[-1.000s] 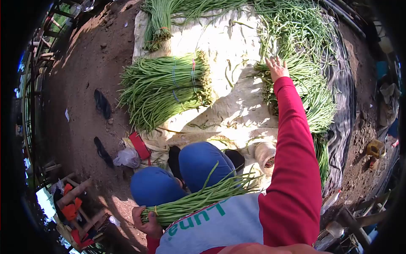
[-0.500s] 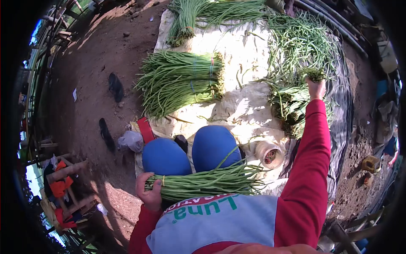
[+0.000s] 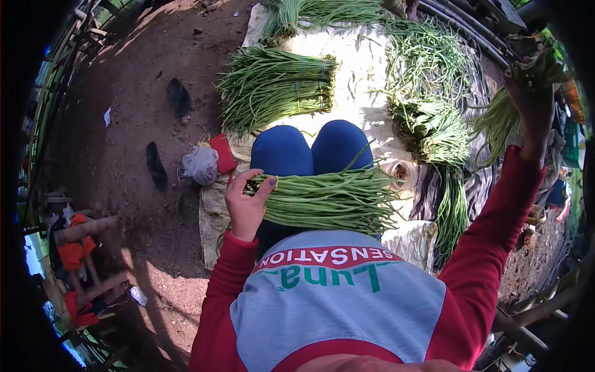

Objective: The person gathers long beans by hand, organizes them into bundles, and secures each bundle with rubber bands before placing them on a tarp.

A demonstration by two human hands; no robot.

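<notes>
Bundle (image 3: 325,199) across knees (image 3: 310,149), end clasped in left hand (image 3: 245,208); far right of knees, right hand (image 3: 532,102) clenched on beans (image 3: 499,121).

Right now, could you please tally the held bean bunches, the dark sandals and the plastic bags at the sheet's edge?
Held bean bunches: 2, lap bunch, raised bunch
Dark sandals: 2
Plastic bag: 1
Total: 5

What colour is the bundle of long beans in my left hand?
Green. The bundle of long beans in the left hand shows best in the head view.
</notes>
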